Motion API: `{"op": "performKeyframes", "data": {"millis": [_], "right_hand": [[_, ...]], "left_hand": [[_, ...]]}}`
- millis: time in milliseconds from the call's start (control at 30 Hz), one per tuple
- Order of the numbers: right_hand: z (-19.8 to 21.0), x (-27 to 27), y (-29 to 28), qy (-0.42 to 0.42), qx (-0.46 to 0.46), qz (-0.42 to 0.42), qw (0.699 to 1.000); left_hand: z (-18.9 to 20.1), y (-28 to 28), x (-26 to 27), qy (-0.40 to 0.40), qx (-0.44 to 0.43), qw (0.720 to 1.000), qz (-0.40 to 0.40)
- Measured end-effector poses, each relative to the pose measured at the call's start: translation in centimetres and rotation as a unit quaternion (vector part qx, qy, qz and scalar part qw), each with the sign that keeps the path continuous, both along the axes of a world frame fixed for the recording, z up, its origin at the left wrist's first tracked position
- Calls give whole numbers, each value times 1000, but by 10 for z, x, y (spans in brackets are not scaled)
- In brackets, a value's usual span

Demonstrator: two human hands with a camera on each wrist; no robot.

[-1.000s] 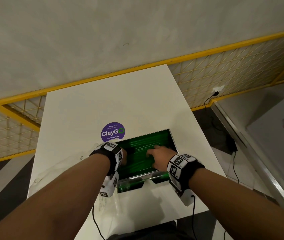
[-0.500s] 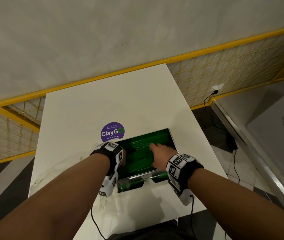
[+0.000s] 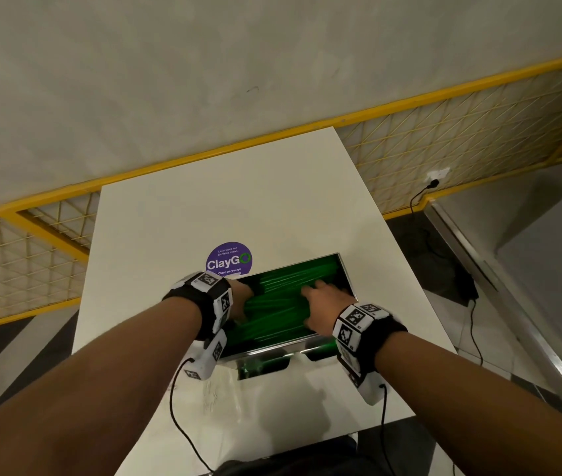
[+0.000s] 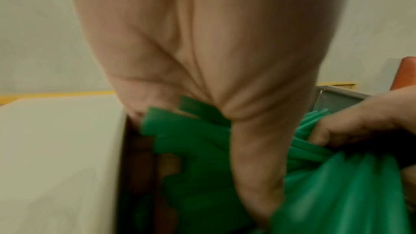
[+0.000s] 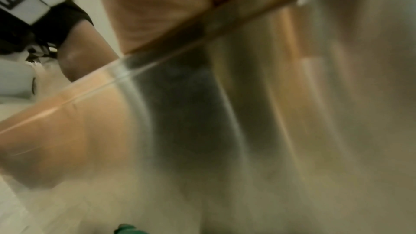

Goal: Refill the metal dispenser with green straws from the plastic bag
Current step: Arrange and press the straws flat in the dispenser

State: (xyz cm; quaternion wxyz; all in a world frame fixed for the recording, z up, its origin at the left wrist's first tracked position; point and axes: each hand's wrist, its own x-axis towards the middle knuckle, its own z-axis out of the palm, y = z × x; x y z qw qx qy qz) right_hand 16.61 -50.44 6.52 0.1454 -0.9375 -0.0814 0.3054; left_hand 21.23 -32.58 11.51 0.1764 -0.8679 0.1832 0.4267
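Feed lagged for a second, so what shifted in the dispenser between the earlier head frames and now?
The right hand slid a little toward the far right of the green straws, fingers spread on top. The left hand stayed at the straws' left ends inside the metal dispenser. Dispenser, ClayGo sticker and white counter did not move.

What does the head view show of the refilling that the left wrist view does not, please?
Only the head view shows the whole metal dispenser on the white table, the purple ClayGo sticker, and both wrists. Only the left wrist view shows the straws' cut ends beneath the left hand. Both show the green straws with the right hand among them.
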Motion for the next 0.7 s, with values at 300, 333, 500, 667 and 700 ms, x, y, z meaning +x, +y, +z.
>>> {"op": "performKeyframes", "data": {"millis": [300,333,500,667,700], "right_hand": [[6,-3,0,-54,-6,23,998],[7,-2,0,-63,-14,34,997],[11,0,1,-31,-29,32,999],[18,2,-1,-16,-19,13,1000],[19,2,-2,-19,-19,16,1000]], "left_hand": [[22,11,-8,8,-78,996,52],[28,10,-6,9,-76,995,57],[57,15,6,21,-82,994,76],[78,37,9,28,-77,993,82],[79,43,8,27,-78,993,85]]}}
